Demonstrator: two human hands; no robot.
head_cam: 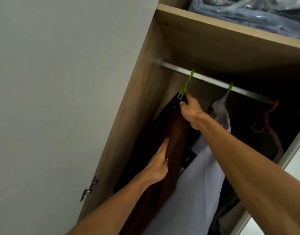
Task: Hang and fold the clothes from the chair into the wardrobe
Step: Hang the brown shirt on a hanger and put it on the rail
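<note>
A dark brown garment (pixel 169 133) hangs from a green hanger (pixel 185 85) hooked over the metal rail (pixel 212 81) inside the wardrobe (pixel 128 116). My right hand (pixel 190 111) grips the top of the brown garment just under the hanger's neck. My left hand (pixel 158 164) lies flat against the garment's front, fingers straight and together, holding nothing. To the right a white shirt (pixel 201 167) hangs on a second green hanger (pixel 229 89).
An orange hanger (pixel 269 114) with a dark garment hangs further right on the rail. The open wardrobe door (pixel 52 99) with a metal hinge (pixel 89 189) stands at the left. Plastic-wrapped bedding (pixel 256 14) sits on the upper shelf.
</note>
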